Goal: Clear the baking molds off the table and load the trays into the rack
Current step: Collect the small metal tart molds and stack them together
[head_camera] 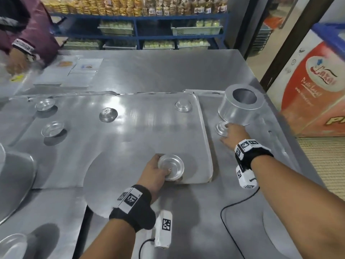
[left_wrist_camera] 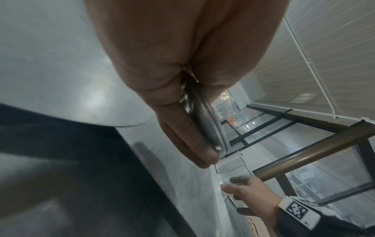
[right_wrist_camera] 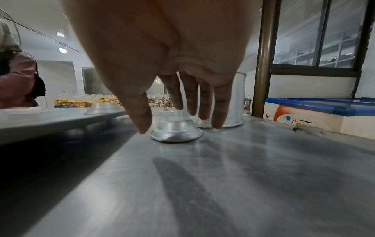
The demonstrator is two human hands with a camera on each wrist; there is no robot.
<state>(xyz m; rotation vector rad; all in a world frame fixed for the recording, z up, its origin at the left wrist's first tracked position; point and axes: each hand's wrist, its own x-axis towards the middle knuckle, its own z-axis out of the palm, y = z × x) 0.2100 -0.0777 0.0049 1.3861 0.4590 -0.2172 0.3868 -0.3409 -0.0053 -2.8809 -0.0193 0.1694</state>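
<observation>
L hand (head_camera: 155,171): grips mold (head_camera: 170,166) over tray (head_camera: 112,146)
R hand (head_camera: 232,132): fingers spread, empty; reaching upturned mold (head_camera: 221,128) on table (head_camera: 242,212)
Left: approx 4 molds on tray; trays not racked

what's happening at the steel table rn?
A person is collecting small round metal baking molds. Their left hand grips one mold, lifted at the near edge of the large flat metal tray. Their right hand reaches, fingers straight, over an upturned mold on the table beside the tall metal cylinder. Four more molds sit on the tray. A second person works at far left.
</observation>
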